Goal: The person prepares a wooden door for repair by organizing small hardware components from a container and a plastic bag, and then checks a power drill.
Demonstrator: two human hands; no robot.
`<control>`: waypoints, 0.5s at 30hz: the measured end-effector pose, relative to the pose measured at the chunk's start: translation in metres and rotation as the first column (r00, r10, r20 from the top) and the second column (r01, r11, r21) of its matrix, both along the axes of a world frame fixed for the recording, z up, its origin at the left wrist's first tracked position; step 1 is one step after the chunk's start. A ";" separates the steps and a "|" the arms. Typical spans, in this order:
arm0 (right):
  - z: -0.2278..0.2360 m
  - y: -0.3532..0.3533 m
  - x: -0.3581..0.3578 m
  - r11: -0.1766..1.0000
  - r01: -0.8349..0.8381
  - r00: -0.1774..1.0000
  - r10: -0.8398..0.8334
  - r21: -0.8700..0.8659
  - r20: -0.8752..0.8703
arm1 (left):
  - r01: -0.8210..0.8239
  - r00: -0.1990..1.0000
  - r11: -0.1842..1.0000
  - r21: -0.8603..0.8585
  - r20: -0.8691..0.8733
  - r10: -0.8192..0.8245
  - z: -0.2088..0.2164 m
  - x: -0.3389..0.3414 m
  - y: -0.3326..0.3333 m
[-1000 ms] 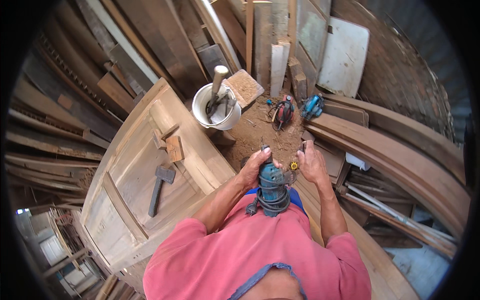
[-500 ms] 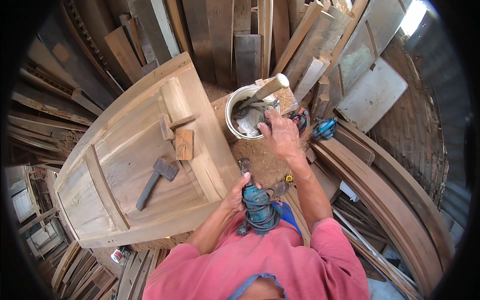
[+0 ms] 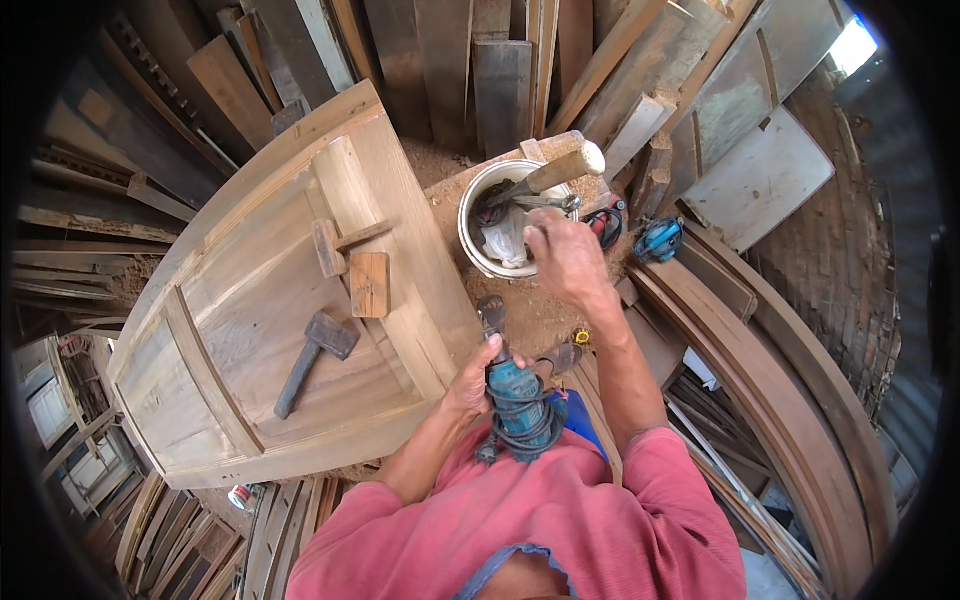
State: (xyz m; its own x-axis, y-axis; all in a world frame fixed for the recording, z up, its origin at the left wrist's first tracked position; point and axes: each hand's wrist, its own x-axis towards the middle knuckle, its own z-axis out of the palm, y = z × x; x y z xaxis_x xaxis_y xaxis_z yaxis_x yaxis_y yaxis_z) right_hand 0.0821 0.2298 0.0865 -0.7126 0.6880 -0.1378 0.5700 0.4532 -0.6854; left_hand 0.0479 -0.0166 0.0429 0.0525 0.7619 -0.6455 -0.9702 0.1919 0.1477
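My left hand [image 3: 472, 385] is wrapped round the upper end of a teal corded power tool [image 3: 520, 400]. Its black cable is coiled about the body, and its metal end points away from me. Over the near right side of a white bucket [image 3: 466, 235], my right hand [image 3: 568, 258] has its fingers curled together. Whatever they pinch, if anything, is hidden. Inside the bucket lie metal hand tools [image 3: 535, 201] and a crumpled clear plastic bag [image 3: 505, 243]. A thick wooden handle [image 3: 560, 170] with a pale end slants out over the rim.
A panelled wooden door [image 3: 250, 340] lies at left, bearing a dark-headed mallet [image 3: 331, 335], a wood block [image 3: 370, 285] and a small wooden tool [image 3: 330, 248]. Another blue power tool [image 3: 659, 240] rests on long boards [image 3: 770, 380] at right. A yellow tape measure [image 3: 582, 337] lies below the bucket.
My right hand has lifted slightly from the bucket's inside, its fingers drawn closer together. The left hand keeps hold of the power tool. The whole view has shifted a little.
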 end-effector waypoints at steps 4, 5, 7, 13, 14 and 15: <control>0.043 0.000 0.048 0.958 0.101 0.991 -0.120 -0.269 -0.054 | 0.013 1.000 1.000 -0.006 -0.011 -0.013 -0.006 0.007 0.004; 0.046 -0.004 0.063 0.928 0.116 0.991 -0.131 -0.354 -0.019 | 0.007 1.000 1.000 -0.017 -0.010 -0.007 -0.007 0.009 0.004; 0.045 -0.014 0.103 0.805 0.129 0.990 -0.138 -0.579 0.029 | 0.003 1.000 0.999 -0.033 -0.006 -0.003 -0.007 0.014 0.007; 0.005 -0.114 0.200 0.223 -0.073 0.954 -0.268 -0.972 -0.134 | 0.094 0.995 0.995 0.022 0.022 -0.095 -0.010 0.031 0.027; -0.002 -0.132 0.207 0.257 -0.089 0.920 -0.349 -0.962 -0.179 | 0.126 0.992 0.992 0.027 -0.029 -0.125 -0.013 0.035 0.032; -0.007 -0.146 0.211 0.294 -0.100 0.875 -0.429 -0.951 -0.224 | 0.162 0.984 0.986 0.032 -0.081 -0.159 -0.016 0.040 0.038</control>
State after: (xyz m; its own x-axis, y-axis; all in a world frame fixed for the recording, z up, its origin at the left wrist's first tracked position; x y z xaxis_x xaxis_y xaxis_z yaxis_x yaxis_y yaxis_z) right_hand 0.2935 0.0841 0.0796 -0.7573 0.3898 -0.5239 0.1294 -0.6968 -0.7055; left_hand 0.0884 0.0216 0.0269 0.1269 0.7716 -0.6233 -0.9125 0.3372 0.2315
